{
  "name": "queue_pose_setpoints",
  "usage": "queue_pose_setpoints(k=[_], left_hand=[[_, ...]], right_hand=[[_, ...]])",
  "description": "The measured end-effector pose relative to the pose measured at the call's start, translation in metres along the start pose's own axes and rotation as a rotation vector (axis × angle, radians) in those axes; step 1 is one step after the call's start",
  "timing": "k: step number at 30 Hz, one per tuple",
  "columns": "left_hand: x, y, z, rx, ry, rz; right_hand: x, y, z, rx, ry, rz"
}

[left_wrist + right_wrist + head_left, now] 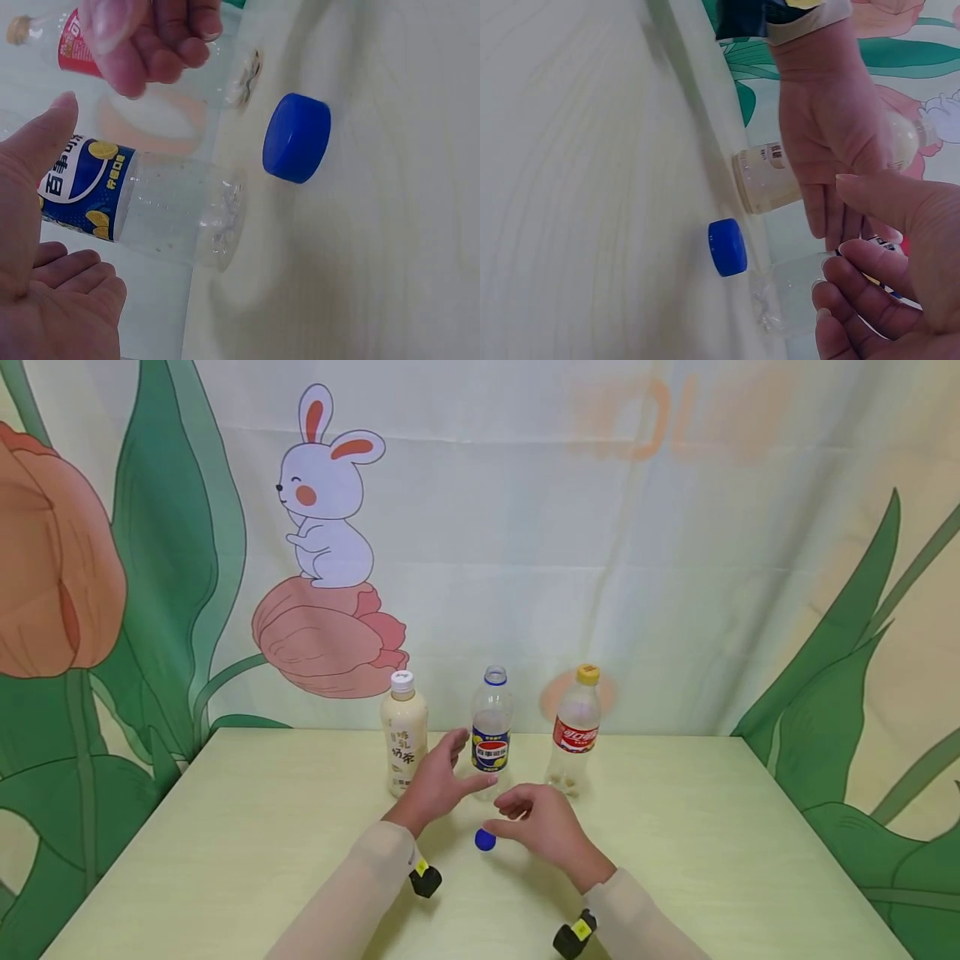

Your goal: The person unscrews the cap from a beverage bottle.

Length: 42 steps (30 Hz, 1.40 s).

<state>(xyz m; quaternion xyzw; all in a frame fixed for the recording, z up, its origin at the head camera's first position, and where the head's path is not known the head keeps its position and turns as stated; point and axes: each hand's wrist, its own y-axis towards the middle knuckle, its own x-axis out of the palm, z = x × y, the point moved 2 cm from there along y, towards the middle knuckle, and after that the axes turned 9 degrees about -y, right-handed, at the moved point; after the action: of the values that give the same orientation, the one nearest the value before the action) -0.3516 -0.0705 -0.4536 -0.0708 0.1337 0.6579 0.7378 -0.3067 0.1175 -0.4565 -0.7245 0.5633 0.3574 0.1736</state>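
Observation:
Upright in the middle stands a clear cola bottle [492, 710] with a blue label and no cap on its neck. My left hand [438, 787] is beside it, fingers and thumb spread and nothing in its grasp; whether it touches the bottle I cannot tell. A blue bottle cap [485, 840] lies on the table in front of the bottle, seen large in the left wrist view. Just right of the cap, my right hand [551, 828] hovers with loosely bent fingers. In the right wrist view that hand [922, 262] holds nothing, apart from the cap [727, 247].
A milk tea bottle [402, 731] with a white cap stands left of the cola bottle. On the right is a red-labelled bottle [577, 727] with a yellow cap. All stand on a pale table [247, 827] before a printed curtain [487, 527].

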Motion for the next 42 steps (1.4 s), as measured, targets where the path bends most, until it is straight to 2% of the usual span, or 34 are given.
queue_pose_setpoints(k=[6,13,21,27,36,42], left_hand=[[0.0,-0.013,0.002,-0.021,0.02,0.004],[0.001,-0.032,0.003,-0.01,0.042,0.069],[0.014,-0.054,0.015,0.096,-0.027,0.15],[0.026,-0.063,0.029,0.222,-0.047,0.155],[0.044,-0.062,0.049,0.365,-0.031,0.089],[0.058,-0.054,0.054,0.386,-0.04,0.061]], right_hand=[[-0.006,-0.007,-0.005,-0.004,0.05,0.017],[-0.013,-0.017,-0.005,-0.002,0.073,0.05],[-0.031,-0.029,-0.007,0.061,0.127,0.122],[-0.05,-0.033,-0.015,0.059,0.135,0.224],[-0.077,-0.028,-0.018,0.012,0.194,0.407],[-0.096,-0.021,-0.025,-0.021,0.211,0.506]])
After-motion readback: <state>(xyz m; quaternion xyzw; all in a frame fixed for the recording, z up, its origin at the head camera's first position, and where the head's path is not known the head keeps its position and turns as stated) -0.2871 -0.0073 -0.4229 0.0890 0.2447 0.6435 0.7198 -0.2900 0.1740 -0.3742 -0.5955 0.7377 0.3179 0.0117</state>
